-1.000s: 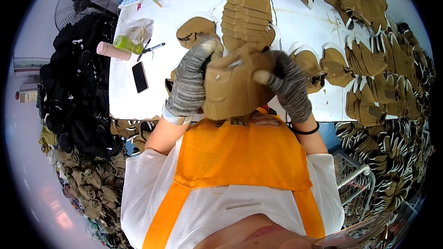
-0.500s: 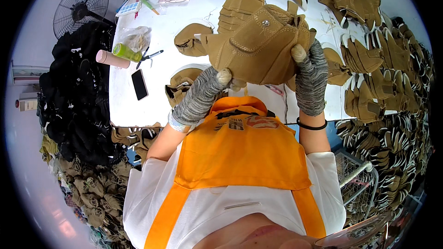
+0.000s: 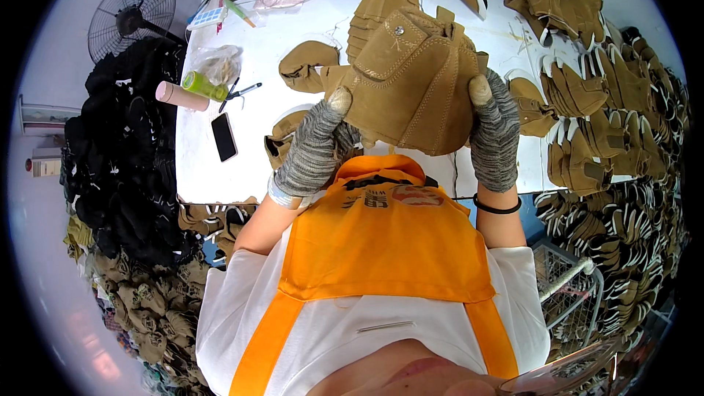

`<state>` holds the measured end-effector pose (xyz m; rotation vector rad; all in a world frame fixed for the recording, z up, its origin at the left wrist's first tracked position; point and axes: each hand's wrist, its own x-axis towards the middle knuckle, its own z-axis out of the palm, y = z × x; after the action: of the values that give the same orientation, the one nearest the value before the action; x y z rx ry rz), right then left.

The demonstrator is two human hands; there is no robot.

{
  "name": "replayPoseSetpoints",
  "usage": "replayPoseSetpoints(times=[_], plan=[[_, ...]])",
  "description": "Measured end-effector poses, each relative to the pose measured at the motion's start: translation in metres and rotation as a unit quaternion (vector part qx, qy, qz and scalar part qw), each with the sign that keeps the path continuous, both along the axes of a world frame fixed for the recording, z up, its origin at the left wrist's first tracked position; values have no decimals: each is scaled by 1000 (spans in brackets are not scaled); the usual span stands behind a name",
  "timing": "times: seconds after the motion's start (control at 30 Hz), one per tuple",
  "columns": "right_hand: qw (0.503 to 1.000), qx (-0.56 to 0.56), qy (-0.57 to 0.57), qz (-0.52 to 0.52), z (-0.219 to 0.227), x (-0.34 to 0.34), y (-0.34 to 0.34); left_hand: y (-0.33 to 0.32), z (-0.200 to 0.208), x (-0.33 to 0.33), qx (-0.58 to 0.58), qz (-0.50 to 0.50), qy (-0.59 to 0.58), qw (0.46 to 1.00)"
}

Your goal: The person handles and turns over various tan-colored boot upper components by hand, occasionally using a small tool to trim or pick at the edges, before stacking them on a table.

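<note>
A tan suede shoe upper point(image 3: 414, 84) with pale stitching and a metal snap is held up over the table's front edge, between both hands. My left hand point(image 3: 319, 136), in a grey knitted glove with bare fingertips, grips its left side, thumb on the front. On the opposite side my right hand point(image 3: 493, 128), gloved alike, is closed on the edge with its thumb pressed against the suede. The other fingers are largely hidden behind the piece. Close by on the left lie two more tan uppers, one point(image 3: 308, 64) farther back and one point(image 3: 284, 136) nearer. A stack of tan uppers point(image 3: 381, 4) lies just behind.
On the white table point(image 3: 194, 183) lie a phone point(image 3: 224, 137), a pink cylinder point(image 3: 182, 96), a green roll point(image 3: 204, 86) and pens point(image 3: 240, 92). Rows of tan uppers point(image 3: 576, 88) line the right side. Black pieces point(image 3: 117, 154) are heaped left below a fan point(image 3: 130, 20). A wire cart point(image 3: 568, 293) stands at right.
The shoe upper has been turned in my hands, so more of its stitched side panel faces me. My left hand has shifted slightly left and up; my right hand has dropped a little.
</note>
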<state>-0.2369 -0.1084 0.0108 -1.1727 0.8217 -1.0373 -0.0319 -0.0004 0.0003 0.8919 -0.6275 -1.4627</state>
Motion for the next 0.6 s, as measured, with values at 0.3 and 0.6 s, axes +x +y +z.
replayPoseSetpoints(times=[0.3,0.6], plan=[[1000,11,-16,18,-13,-3,-2,3,-9,-1,3,0,1,1000],[993,-73,65,70,-17,2,7,9,12,-13,-30,38,71,996]])
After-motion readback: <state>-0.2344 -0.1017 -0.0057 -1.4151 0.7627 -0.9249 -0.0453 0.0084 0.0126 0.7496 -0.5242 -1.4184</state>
